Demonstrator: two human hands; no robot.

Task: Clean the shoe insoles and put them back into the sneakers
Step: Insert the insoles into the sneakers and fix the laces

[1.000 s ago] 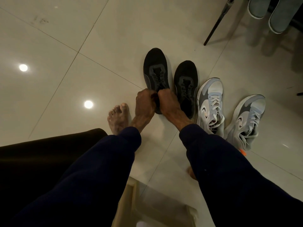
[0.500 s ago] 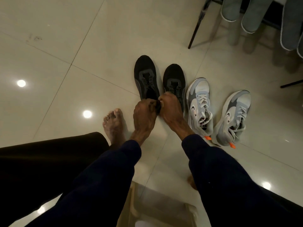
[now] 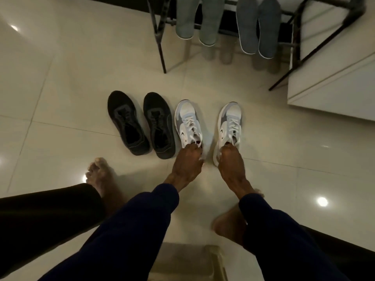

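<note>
Two black sneakers (image 3: 127, 122) (image 3: 159, 125) stand side by side on the tiled floor. To their right are two grey-and-white sneakers. My left hand (image 3: 187, 163) grips the heel opening of the left grey sneaker (image 3: 188, 123). My right hand (image 3: 231, 163) grips the heel opening of the right grey sneaker (image 3: 229, 126). Several grey insoles hang from a dark metal rack (image 3: 160, 35) at the top: a light pair (image 3: 185, 19) (image 3: 211, 23) and a darker pair (image 3: 248, 25) (image 3: 268, 27).
My bare feet (image 3: 103, 179) (image 3: 229, 224) rest on the glossy tiles. A beige stool (image 3: 188, 262) is below me at the bottom edge. A white cabinet (image 3: 332, 86) stands at the right, close to the rack's leg.
Both hands left the black sneaker and moved right to the grey pair, one hand on each. The view tilted up, so the rack with the insoles now shows.
</note>
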